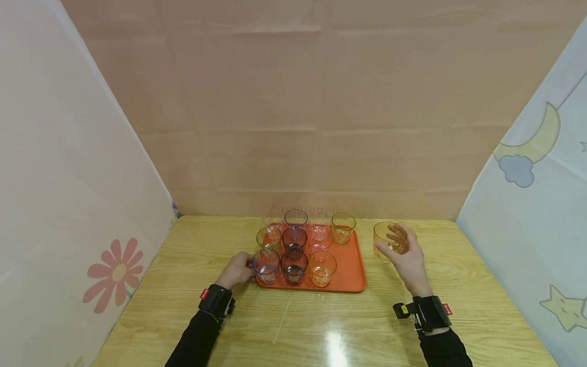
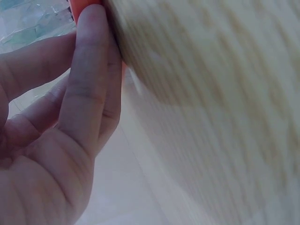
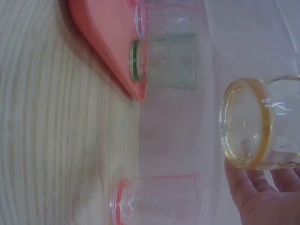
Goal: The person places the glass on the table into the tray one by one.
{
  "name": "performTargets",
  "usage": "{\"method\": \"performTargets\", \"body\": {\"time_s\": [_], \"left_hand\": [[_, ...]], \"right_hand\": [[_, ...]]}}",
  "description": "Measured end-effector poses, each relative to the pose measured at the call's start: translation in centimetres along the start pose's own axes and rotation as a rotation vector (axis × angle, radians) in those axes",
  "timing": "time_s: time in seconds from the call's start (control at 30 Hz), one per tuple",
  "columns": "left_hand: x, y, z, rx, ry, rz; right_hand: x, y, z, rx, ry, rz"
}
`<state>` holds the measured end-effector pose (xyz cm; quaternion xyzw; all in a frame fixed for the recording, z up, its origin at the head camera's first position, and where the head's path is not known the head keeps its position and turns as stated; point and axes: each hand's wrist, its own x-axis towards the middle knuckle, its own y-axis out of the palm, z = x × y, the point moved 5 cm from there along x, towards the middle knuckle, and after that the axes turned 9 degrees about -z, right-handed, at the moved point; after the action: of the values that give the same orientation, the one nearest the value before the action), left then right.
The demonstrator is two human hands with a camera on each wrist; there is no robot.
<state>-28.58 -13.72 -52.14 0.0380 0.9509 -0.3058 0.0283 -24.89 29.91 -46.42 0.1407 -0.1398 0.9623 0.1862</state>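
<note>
My right hand point(image 1: 409, 260) holds a clear amber-tinted glass point(image 3: 246, 124) right of the tray, thumb on one side and fingers on the other. In the right wrist view that glass is raised, its base showing. At the left, my left hand point(image 1: 238, 269) grips the edge of an orange tray point(image 1: 350, 267), its fingertips on the rim in the left wrist view. Rows of tinted glasses stand upright on the tray, including a purple-blue glass point(image 1: 266, 267) near my left hand, a dark glass point(image 1: 294, 267) and a yellow-orange glass point(image 1: 323, 269) in front.
A greenish glass point(image 1: 344, 228) stands at the tray's back right corner. In the right wrist view, a pink-tinted glass point(image 3: 154, 199) stands on the table away from the tray. Brown paper point(image 1: 316, 102) covers the back, with patterned sheets on both sides of the wooden table point(image 1: 293, 331).
</note>
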Motion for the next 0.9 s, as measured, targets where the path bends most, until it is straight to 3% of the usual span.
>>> {"method": "performTargets", "body": {"time_s": [0.37, 0.57, 0.9], "left_hand": [[0.1, 0.1, 0.1, -0.003, 0.011, 0.003], [0.2, 0.1, 0.0, 0.008, 0.046, 0.008], [0.1, 0.1, 0.1, 0.009, 0.033, -0.007]], "right_hand": [[-0.2, 3.2, -0.6, -0.057, -0.003, 0.075], [-0.5, 4.2, -0.9, -0.078, 0.037, 0.103], [-0.8, 5.4, -1.7, -0.168, 0.005, 0.179]]}}
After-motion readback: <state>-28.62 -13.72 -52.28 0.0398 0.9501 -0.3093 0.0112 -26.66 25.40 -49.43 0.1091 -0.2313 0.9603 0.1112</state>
